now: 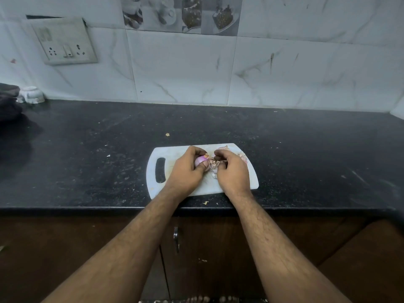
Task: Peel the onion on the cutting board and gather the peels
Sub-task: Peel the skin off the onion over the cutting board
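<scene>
A small purple onion is held over the white cutting board by my left hand, thumb and fingers wrapped around it. My right hand pinches a papery strip of peel that still hangs from the onion's right side. Loose peels lie on the board's far right corner, partly hidden behind my right hand. Much of the onion is covered by my fingers.
The board lies near the front edge of a black stone counter. A small white bowl and a dark cloth sit at the far left. Scraps of peel dot the counter. A tiled wall stands behind.
</scene>
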`<state>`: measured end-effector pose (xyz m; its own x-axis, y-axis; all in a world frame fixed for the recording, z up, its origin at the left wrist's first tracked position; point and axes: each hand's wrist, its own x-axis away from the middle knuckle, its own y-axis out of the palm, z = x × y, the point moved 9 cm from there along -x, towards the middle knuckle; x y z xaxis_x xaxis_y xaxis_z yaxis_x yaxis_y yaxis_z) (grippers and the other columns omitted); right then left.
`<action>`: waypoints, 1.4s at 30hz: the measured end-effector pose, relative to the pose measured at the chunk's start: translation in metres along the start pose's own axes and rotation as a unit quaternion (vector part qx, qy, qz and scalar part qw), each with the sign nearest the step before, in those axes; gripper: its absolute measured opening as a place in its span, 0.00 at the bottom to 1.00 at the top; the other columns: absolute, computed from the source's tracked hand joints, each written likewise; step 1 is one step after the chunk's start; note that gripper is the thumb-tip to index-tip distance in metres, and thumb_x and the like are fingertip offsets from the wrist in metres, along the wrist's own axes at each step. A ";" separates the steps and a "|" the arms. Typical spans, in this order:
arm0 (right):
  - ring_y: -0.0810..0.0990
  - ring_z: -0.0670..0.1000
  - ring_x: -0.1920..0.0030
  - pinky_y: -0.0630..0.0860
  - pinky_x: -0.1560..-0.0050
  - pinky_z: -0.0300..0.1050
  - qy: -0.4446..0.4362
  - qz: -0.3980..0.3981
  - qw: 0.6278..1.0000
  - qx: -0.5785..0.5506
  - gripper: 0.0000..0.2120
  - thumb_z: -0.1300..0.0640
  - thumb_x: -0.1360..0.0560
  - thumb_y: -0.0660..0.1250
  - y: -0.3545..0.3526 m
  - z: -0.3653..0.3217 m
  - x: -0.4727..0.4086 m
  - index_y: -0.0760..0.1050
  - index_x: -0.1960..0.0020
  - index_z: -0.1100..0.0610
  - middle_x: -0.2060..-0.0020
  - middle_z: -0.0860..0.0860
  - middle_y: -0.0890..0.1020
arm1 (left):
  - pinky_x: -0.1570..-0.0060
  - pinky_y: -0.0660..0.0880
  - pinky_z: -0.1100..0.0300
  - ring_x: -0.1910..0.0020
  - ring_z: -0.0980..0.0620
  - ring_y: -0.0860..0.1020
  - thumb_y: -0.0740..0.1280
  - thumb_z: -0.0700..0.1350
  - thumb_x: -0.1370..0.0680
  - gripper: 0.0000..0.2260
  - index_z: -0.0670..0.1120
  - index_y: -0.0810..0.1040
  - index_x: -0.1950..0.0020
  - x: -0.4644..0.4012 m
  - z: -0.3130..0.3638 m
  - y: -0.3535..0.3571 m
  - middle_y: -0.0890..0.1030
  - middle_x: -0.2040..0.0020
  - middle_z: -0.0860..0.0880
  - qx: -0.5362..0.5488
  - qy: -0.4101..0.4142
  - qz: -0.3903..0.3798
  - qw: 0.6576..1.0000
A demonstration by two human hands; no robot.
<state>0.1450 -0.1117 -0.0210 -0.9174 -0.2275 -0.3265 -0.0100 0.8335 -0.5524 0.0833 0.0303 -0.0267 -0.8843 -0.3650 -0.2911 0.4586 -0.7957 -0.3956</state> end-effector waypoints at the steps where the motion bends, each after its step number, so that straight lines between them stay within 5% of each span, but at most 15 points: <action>1: 0.81 0.45 0.42 0.76 0.38 0.42 -0.002 -0.013 1.000 -0.004 0.18 0.64 0.21 0.60 0.002 -0.001 0.001 0.81 0.36 0.52 0.43 0.45 0.85 | 0.43 0.74 0.66 0.44 0.58 0.80 0.69 0.43 0.19 0.10 0.49 0.75 0.39 0.000 0.000 0.001 0.82 0.44 0.54 0.004 0.000 -0.001 1.000; 7: 0.82 0.42 0.52 0.80 0.48 0.44 0.009 -0.027 0.997 -0.074 0.10 0.46 0.21 0.67 0.005 -0.001 -0.001 0.83 0.47 0.49 0.55 0.42 0.85 | 0.54 0.71 0.76 0.51 0.64 0.79 0.69 0.41 0.20 0.07 0.48 0.76 0.43 0.002 0.007 0.003 0.83 0.50 0.55 -0.014 0.029 -0.003 0.999; 20: 0.86 0.43 0.57 0.83 0.52 0.42 0.043 -0.013 0.985 -0.165 0.03 0.57 0.25 0.74 0.002 0.013 -0.002 0.86 0.52 0.54 0.60 0.45 0.87 | 0.48 0.74 0.68 0.47 0.59 0.79 0.73 0.43 0.23 0.09 0.48 0.79 0.44 0.001 0.012 0.000 0.82 0.47 0.54 -0.040 0.069 0.012 0.997; 28: 0.83 0.41 0.63 0.78 0.61 0.33 0.035 0.024 0.994 -0.099 0.07 0.59 0.26 0.72 -0.011 0.004 0.004 0.83 0.59 0.48 0.66 0.43 0.85 | 0.49 0.71 0.74 0.49 0.57 0.80 0.68 0.38 0.21 0.10 0.46 0.78 0.41 0.003 0.018 0.013 0.83 0.49 0.54 -0.055 0.096 -0.023 0.994; 34: 0.85 0.45 0.61 0.83 0.56 0.44 0.023 0.030 0.994 -0.106 0.04 0.59 0.26 0.73 -0.014 0.003 0.005 0.86 0.55 0.52 0.65 0.45 0.86 | 0.43 0.75 0.62 0.47 0.53 0.81 0.65 0.39 0.18 0.09 0.47 0.78 0.39 0.000 0.013 0.014 0.83 0.48 0.52 -0.037 0.057 -0.040 0.997; 39: 0.84 0.46 0.61 0.79 0.63 0.34 0.005 0.035 0.995 -0.091 0.04 0.59 0.25 0.73 -0.016 -0.002 0.006 0.86 0.55 0.53 0.66 0.45 0.85 | 0.49 0.72 0.66 0.49 0.57 0.80 0.59 0.40 0.15 0.10 0.48 0.80 0.44 -0.007 0.006 0.012 0.84 0.49 0.53 0.005 0.006 -0.031 0.999; 42: 0.85 0.46 0.60 0.81 0.58 0.41 0.022 0.014 0.993 -0.113 0.06 0.56 0.25 0.73 -0.010 0.002 0.005 0.84 0.60 0.48 0.66 0.45 0.86 | 0.50 0.72 0.64 0.50 0.57 0.79 0.59 0.44 0.16 0.09 0.49 0.79 0.46 -0.007 0.003 0.012 0.84 0.50 0.52 0.040 -0.020 -0.041 0.998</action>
<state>0.1417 -0.1221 -0.0188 -0.9353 -0.1842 -0.3022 -0.0685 0.9320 -0.3560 0.0949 0.0217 -0.0272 -0.9224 -0.3142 -0.2247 0.3769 -0.8595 -0.3452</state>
